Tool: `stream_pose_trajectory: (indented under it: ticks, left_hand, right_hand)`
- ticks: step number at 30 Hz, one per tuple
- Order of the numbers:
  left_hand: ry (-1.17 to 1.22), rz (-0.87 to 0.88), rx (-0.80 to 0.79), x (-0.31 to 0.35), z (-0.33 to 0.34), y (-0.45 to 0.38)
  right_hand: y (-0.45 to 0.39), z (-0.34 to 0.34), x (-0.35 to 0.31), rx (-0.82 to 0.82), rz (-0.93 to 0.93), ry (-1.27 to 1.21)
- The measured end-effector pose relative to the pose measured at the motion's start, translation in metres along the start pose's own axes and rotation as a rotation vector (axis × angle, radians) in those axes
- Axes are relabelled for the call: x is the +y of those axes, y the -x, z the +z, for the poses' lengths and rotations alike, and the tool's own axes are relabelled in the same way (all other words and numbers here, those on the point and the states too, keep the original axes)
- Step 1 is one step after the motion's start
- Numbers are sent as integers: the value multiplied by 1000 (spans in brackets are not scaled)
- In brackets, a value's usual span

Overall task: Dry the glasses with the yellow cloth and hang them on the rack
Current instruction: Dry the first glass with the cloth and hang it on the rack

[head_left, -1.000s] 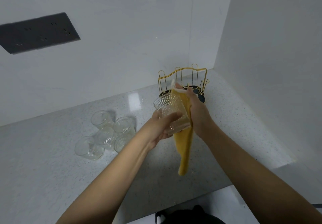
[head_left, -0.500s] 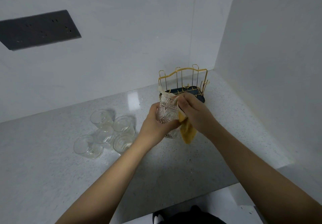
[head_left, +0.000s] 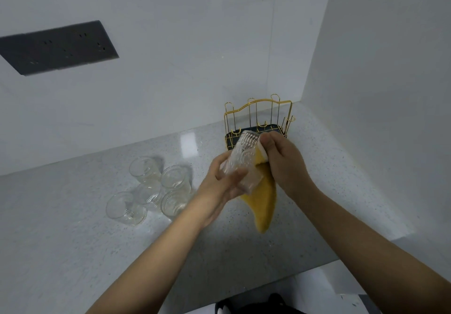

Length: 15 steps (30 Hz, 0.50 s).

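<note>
- The left hand [head_left: 220,182] was wrapped around a glass [head_left: 241,164] and held it tilted in the air, just in front of the rack [head_left: 258,118].
- The right hand [head_left: 283,157] pinched the yellow cloth [head_left: 264,201] and pressed it on the glass near its top end. The rest of the cloth hung down toward 6 o'clock.
- This looked like the drying step for the first glass.
- No glass could be seen on the rack. Its gold wires stood over a dark tray [head_left: 230,134].
- Five more glasses [head_left: 153,189] stood close together on the tabletop [head_left: 73,228], at about 9 o'clock from the hands. They probably had yet to be dried.
- So most of the job was left: finish this glass, hang it, then do the other five.
- The tabletop was pale gray stone with tiny specks, and it shone a bit under a light.
- The rack sat at 12 o'clock from the hands, tucked near the corner where two plain white walls met.
- A dark socket plate [head_left: 58,46] was on the back wall, up at 10 o'clock.
</note>
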State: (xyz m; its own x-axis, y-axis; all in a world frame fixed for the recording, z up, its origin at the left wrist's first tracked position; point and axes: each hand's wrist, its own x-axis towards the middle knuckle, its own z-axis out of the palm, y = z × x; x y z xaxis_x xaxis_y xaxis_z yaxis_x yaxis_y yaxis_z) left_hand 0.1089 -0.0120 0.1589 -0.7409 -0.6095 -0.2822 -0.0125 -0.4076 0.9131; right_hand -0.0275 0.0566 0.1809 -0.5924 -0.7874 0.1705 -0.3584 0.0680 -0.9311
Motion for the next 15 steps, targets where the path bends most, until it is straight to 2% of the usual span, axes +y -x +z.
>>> stream_pose_trajectory:
  ticks: [2,4,7,9,12,13,15]
  left_hand:
    - [-96,168,125,-14,9,0]
    - [8,193,126,-14,12,-1]
    - [347,-57,-92,3,9,-1]
    - [431,-238,-178,10,4,1]
    - [248,-302,-210,13,1,-4]
    - [188,-248,-180,12,3,-5]
    - [-40,-14,-33,5,5,-8]
  right_hand:
    - [-2,6,-1,115,-4,65]
    - [-2,12,-3,174,-85,146]
    - [0,11,1,250,-248,168]
    - [1,11,6,284,-334,138]
    - [-4,8,7,284,-325,155]
    - [-7,7,7,279,-298,181]
    - [-11,6,7,276,-271,230]
